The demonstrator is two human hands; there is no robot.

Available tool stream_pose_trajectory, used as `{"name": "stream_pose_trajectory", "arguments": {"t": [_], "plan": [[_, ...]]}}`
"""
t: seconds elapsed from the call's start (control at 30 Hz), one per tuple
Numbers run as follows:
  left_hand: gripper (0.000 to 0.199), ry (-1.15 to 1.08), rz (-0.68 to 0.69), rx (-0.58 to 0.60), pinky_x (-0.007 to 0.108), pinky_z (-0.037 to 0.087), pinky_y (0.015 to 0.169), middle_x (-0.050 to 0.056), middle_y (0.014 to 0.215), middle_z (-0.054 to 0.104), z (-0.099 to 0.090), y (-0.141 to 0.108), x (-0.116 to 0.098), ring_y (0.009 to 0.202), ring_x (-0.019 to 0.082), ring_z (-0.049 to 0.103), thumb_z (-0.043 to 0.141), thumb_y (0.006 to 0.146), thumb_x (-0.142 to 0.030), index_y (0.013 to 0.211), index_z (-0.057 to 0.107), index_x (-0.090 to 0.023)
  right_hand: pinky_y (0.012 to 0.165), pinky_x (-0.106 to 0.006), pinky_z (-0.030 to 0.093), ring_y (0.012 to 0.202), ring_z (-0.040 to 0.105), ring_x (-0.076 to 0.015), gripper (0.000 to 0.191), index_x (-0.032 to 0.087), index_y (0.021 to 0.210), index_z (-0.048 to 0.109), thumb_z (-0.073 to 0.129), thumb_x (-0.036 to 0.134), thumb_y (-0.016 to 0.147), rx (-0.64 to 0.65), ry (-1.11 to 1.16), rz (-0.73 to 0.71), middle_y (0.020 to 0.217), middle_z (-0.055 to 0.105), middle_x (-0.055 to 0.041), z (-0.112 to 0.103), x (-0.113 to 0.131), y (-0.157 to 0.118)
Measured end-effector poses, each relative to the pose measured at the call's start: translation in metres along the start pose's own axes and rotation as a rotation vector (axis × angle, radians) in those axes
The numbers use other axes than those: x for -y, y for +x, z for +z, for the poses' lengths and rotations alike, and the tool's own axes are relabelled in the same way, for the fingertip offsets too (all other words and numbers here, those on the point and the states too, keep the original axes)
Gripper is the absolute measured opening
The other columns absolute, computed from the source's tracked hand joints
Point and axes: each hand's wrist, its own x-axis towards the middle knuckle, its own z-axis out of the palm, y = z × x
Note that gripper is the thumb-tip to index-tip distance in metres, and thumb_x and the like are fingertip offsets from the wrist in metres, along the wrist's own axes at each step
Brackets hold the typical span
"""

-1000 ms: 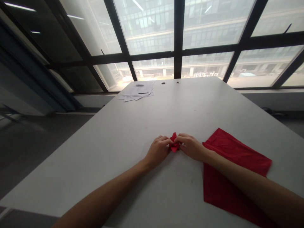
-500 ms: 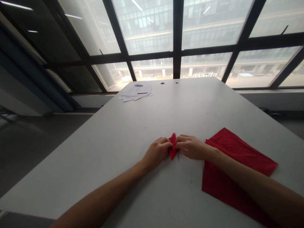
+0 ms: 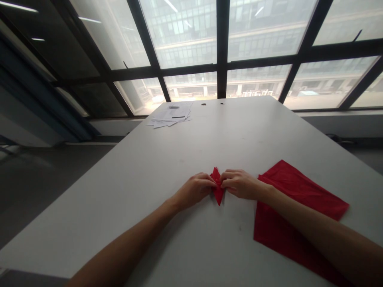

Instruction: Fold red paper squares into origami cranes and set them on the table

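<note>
A small folded piece of red paper (image 3: 218, 194), pointed at its top and bottom, stands out against the white table between my hands. On its left side, the fingers of my left hand (image 3: 199, 187) are closed and pinch it. My right hand (image 3: 237, 183) pinches its right side with thumb and fingers pressed together. The fingertips cover part of the folded middle. Under my right forearm lies a larger red sheet (image 3: 299, 187), flat with a folded-over layer and partly hidden by the arm.
The white table (image 3: 227, 139) stretches away toward tall windows with dark frames (image 3: 222, 48). At its far left lie several white papers (image 3: 170, 115) with a small object on top. A blue curtain (image 3: 44, 79) hangs at the left.
The folded red paper has turned slightly, its lower tip now pointing further down. My left fingers have shifted a little on it; both hands keep hold.
</note>
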Motion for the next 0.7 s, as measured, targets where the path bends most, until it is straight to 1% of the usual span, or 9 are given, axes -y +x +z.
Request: {"name": "stream_pose_trajectory", "arguments": {"t": [0.07, 0.13, 0.27, 0.33, 0.4, 0.5, 0.57, 0.6, 0.7], "plan": [[0.017, 0.015, 0.018, 0.006, 0.03, 0.054, 0.084, 0.008, 0.099, 0.072, 0.001, 0.0, 0.0, 0.091, 0.017, 0.065, 0.061, 0.094, -0.022, 0.101, 0.076, -0.023, 0.081, -0.029, 0.048, 0.089, 0.062, -0.0167, 0.024, 0.022, 0.092, 0.07, 0.058, 0.003, 0.083, -0.002, 0.012, 0.003, 0.097, 0.07, -0.0028, -0.002, 0.001, 0.001], [0.02, 0.059, 0.036, 0.04, 0.03, 0.053, 0.085, 0.008, 0.1, 0.073, -0.001, 0.0, -0.001, 0.093, 0.017, 0.065, 0.058, 0.096, -0.024, 0.104, 0.076, -0.024, 0.082, -0.03, 0.048, 0.09, 0.063, -0.0172, 0.025, 0.023, 0.092, 0.071, 0.058, 0.004, 0.082, 0.002, 0.03, 0.009, 0.096, 0.07, -0.0031, -0.005, 0.003, 0.0], [0.026, 0.19, 0.082, 0.141, 0.031, 0.05, 0.093, 0.005, 0.105, 0.073, -0.009, 0.002, -0.008, 0.099, 0.017, 0.064, 0.056, 0.096, -0.016, 0.11, 0.074, -0.027, 0.082, -0.031, 0.049, 0.089, 0.063, -0.0181, 0.026, 0.025, 0.093, 0.074, 0.059, 0.008, 0.081, -0.002, 0.11, 0.019, 0.097, 0.07, -0.0034, -0.011, 0.004, -0.001], [0.032, 0.27, 0.105, 0.182, 0.034, 0.047, 0.098, 0.003, 0.109, 0.072, -0.013, 0.002, -0.011, 0.104, 0.018, 0.063, 0.056, 0.093, -0.011, 0.113, 0.072, -0.029, 0.08, -0.031, 0.049, 0.087, 0.063, -0.0181, 0.021, 0.026, 0.09, 0.075, 0.062, 0.013, 0.081, -0.019, 0.181, 0.037, 0.095, 0.07, -0.0036, -0.011, 0.003, -0.002], [0.036, 0.348, 0.115, 0.209, 0.037, 0.045, 0.102, 0.002, 0.113, 0.072, -0.016, 0.002, -0.015, 0.109, 0.02, 0.061, 0.057, 0.09, -0.007, 0.115, 0.071, -0.029, 0.078, -0.03, 0.049, 0.084, 0.063, -0.0174, 0.015, 0.023, 0.085, 0.075, 0.061, 0.018, 0.086, -0.058, 0.26, 0.094, 0.091, 0.07, -0.0042, -0.008, 0.001, -0.002], [0.036, 0.399, 0.107, 0.217, 0.039, 0.044, 0.1, 0.003, 0.114, 0.071, -0.016, 0.0, -0.019, 0.111, 0.022, 0.06, 0.056, 0.088, -0.006, 0.112, 0.071, -0.028, 0.071, -0.029, 0.047, 0.074, 0.06, -0.0157, 0.014, 0.021, 0.083, 0.072, 0.061, 0.024, 0.091, -0.158, 0.288, 0.283, 0.081, 0.067, -0.0028, 0.002, 0.0, 0.002], [0.031, 0.353, 0.074, 0.181, 0.036, 0.046, 0.096, 0.003, 0.11, 0.071, -0.013, 0.0, -0.019, 0.106, 0.021, 0.061, 0.055, 0.09, -0.008, 0.109, 0.071, -0.027, 0.068, -0.028, 0.044, 0.071, 0.056, -0.0152, 0.005, 0.021, 0.085, 0.07, 0.069, 0.025, 0.085, -0.201, 0.232, 0.408, 0.078, 0.064, -0.0006, 0.009, 0.001, 0.005], [0.027, 0.315, 0.034, 0.134, 0.034, 0.046, 0.094, 0.003, 0.107, 0.071, -0.01, 0.0, -0.018, 0.103, 0.02, 0.062, 0.055, 0.091, -0.011, 0.108, 0.071, -0.026, 0.068, -0.028, 0.043, 0.071, 0.055, -0.0153, 0.007, 0.021, 0.087, 0.069, 0.072, 0.025, 0.082, -0.204, 0.201, 0.441, 0.078, 0.063, 0.0002, 0.011, 0.003, 0.006], [0.018, 0.246, -0.194, -0.105, 0.033, 0.048, 0.086, 0.005, 0.099, 0.069, 0.0, 0.002, -0.013, 0.092, 0.019, 0.062, 0.056, 0.095, -0.025, 0.109, 0.066, -0.022, 0.071, -0.029, 0.042, 0.075, 0.055, -0.016, 0.018, 0.021, 0.092, 0.066, 0.075, 0.021, 0.076, -0.198, 0.155, 0.472, 0.079, 0.062, 0.0008, 0.016, 0.007, 0.009]]}}
